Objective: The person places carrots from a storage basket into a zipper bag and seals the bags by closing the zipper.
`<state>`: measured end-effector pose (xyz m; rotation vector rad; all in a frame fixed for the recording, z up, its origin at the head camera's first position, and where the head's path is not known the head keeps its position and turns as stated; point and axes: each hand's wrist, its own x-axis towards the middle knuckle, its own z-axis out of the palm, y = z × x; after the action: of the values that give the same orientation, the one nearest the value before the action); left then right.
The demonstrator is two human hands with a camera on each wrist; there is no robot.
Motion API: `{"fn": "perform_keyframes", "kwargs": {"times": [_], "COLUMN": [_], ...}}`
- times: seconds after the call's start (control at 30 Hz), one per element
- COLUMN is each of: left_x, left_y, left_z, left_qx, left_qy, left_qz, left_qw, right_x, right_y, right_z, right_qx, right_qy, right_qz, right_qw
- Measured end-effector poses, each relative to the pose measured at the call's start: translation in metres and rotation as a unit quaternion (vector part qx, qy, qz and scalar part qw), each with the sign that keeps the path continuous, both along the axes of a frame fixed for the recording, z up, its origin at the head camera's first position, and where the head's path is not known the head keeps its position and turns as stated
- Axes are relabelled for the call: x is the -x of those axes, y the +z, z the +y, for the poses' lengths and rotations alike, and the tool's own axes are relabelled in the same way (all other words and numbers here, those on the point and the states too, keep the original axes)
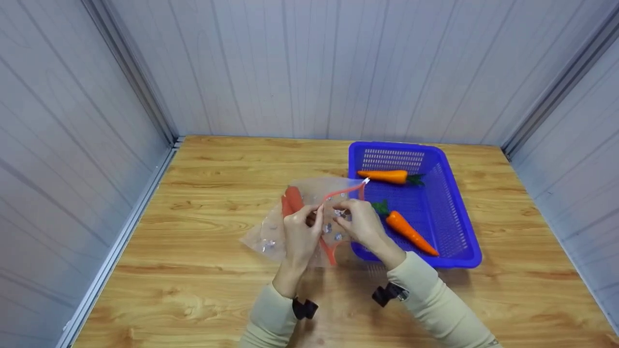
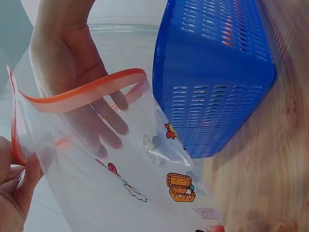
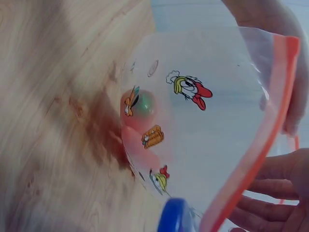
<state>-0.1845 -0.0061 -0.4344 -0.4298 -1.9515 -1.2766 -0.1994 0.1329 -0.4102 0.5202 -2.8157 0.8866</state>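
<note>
A clear zip bag (image 1: pixel 271 234) with cartoon prints and an orange zip strip lies partly over the table, its mouth apart. Through its plastic show red-orange long shapes (image 1: pixel 293 197), one with a green part in the right wrist view. My left hand (image 1: pixel 302 229) pinches the bag's edge near the zip strip, thumb against fingers. At the mouth is my right hand (image 1: pixel 362 224); the left wrist view shows its loosely extended fingers (image 2: pixel 108 116) behind the near zip strip, seen through the plastic. A white slider (image 1: pixel 366 181) sits at the strip's far end.
A blue plastic basket (image 1: pixel 457 212) stands to the right, beside the bag's mouth. Inside it lie an orange carrot (image 1: pixel 387 176) at the back and another carrot (image 1: pixel 411 233) nearer the front, both with green tops. Pale panel walls (image 1: pixel 309 67) enclose the wooden table (image 1: pixel 193 270).
</note>
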Motion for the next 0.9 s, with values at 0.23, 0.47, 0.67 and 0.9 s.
{"fn": "perform_keyframes", "kwargs": {"times": [0.23, 0.47, 0.67, 0.9], "left_x": [0.000, -0.001, -0.003, -0.004], "left_y": [-0.001, -0.001, -0.002, -0.002], "left_z": [-0.002, -0.002, -0.002, -0.003], "left_qx": [-0.008, 0.002, 0.010, 0.009], "left_qy": [-0.009, 0.001, 0.008, 0.007], "left_qz": [0.001, 0.002, -0.004, -0.009], "left_qw": [0.9999, 1.0000, 0.9999, 0.9999], "right_x": [-0.006, -0.003, 0.003, 0.012], "right_y": [0.009, 0.011, 0.006, -0.009], "right_z": [0.016, 0.039, 0.057, 0.077], "right_qx": [0.022, 0.014, 0.036, 0.073], "right_qy": [0.005, 0.012, 0.028, 0.052], "right_qz": [0.005, 0.028, 0.020, 0.025], "right_qw": [1.000, 0.999, 0.999, 0.996]}}
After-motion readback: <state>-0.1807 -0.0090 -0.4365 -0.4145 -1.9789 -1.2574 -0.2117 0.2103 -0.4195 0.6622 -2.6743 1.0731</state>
